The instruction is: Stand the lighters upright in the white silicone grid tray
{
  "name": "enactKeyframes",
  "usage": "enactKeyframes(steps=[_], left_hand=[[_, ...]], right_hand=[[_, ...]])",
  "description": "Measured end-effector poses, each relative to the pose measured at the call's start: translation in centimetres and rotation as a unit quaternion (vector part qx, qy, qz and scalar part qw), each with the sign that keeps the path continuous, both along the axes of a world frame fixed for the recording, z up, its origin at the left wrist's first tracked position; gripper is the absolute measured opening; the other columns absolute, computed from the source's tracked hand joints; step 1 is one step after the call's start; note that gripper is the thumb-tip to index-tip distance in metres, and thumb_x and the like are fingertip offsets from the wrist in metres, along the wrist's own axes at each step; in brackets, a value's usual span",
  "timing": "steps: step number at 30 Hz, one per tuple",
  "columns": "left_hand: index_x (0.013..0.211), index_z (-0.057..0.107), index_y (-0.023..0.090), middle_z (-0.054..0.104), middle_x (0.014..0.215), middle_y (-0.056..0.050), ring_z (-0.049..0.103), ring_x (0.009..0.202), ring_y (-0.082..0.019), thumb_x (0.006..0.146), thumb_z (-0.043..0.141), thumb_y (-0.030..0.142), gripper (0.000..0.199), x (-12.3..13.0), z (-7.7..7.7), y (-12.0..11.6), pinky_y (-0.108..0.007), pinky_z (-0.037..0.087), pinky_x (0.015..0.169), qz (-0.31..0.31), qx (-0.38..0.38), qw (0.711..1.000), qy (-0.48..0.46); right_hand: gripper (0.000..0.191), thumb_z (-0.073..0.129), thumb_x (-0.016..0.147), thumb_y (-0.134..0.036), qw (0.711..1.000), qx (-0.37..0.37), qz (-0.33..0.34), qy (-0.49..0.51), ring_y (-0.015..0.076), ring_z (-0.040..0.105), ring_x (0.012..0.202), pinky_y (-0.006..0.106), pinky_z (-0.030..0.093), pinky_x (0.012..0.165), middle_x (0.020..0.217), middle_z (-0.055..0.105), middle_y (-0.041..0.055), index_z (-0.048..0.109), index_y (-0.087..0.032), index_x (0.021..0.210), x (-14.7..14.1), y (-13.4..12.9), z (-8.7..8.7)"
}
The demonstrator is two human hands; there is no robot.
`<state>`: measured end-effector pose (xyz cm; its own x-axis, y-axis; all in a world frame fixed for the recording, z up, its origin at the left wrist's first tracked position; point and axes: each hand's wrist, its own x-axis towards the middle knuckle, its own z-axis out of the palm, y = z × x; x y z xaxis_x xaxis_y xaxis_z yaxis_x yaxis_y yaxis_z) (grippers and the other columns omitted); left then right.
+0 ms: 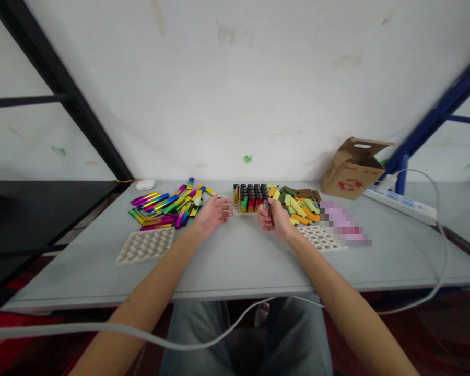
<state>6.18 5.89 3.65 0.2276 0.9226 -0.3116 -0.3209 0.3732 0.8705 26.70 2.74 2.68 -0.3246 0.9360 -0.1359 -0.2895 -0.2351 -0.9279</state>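
Black shelf (43, 219): sits at the far left of the frame, beside the grey table (227, 266) and a little lower than it.

White oval case (145, 184): lies alone near the table's back edge, apart from the work.

Slim rainbow-metallic sticks (166, 207): form a loose heap left of centre, seemingly kept together as one kind and within the left hand's reach.

White moulded tray (145, 245): lies in front of that heap, its rows of hollows apparently shaped for seating small items.

Left hand (213, 215): hovers at centre with its fingers (227, 207) open and spread, holding nothing, just beside the rack.

Rack of upright lighters (248, 198): stands at centre, packed in tidy rows, dark tops up, between both hands.

Right hand (276, 220): has its fingers (267, 218) curled shut around a small dark-topped lighter (266, 206), held upright just right of the rack, its body mostly hidden.

Yellow, orange and green bars (297, 207): lie heaped right of centre, sorted apart from the rainbow sticks.

Second white moulded tray (319, 237): lies in front of those bars, beside the right hand.

Cardboard box (352, 168): stands open at the right, with a white power strip (399, 203) beyond it.
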Motion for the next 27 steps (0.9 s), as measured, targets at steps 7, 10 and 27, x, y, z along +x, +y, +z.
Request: enactKeyframes(steps=[7,10,27], left_hand=[[0.089,0.063,0.01,0.065,0.069,-0.006,0.06,0.054,-0.014,0.099,0.029,0.036,0.044,-0.01,-0.03,0.0,-0.025,0.046,0.051,0.0,0.0,1.0,0.0],[0.089,0.064,0.01,0.065,0.069,-0.007,0.06,0.054,-0.014,0.099,0.029,0.037,0.044,-0.06,-0.2,0.08,-0.025,0.046,0.051,0.0,0.001,1.0,0.0],[0.088,0.064,0.011,0.064,0.068,-0.006,0.06,0.054,-0.014,0.098,0.03,0.038,0.044,-0.06,-0.2,0.14,-0.025,0.045,0.052,-0.003,-0.001,1.0,0.0]], right_hand=[[0.038,0.029,0.086,-0.047,1.0,0.01,0.005,0.02,0.0083,0.009,0.042,0.019,0.011,0.037,0.05,0.018,-0.0082,0.031,-0.022,0.059,0.1,0.15,-0.14],[0.037,0.028,0.086,-0.048,1.0,0.013,0.011,0.023,0.0085,0.01,0.042,0.019,0.013,0.038,0.051,0.018,-0.0082,0.031,-0.022,0.059,0.11,0.19,-0.21],[0.039,0.027,0.087,-0.051,1.0,0.008,0.014,0.026,0.009,0.013,0.041,0.019,0.013,0.037,0.049,0.02,-0.0077,0.031,-0.023,0.06,-0.01,0.15,0.19]])
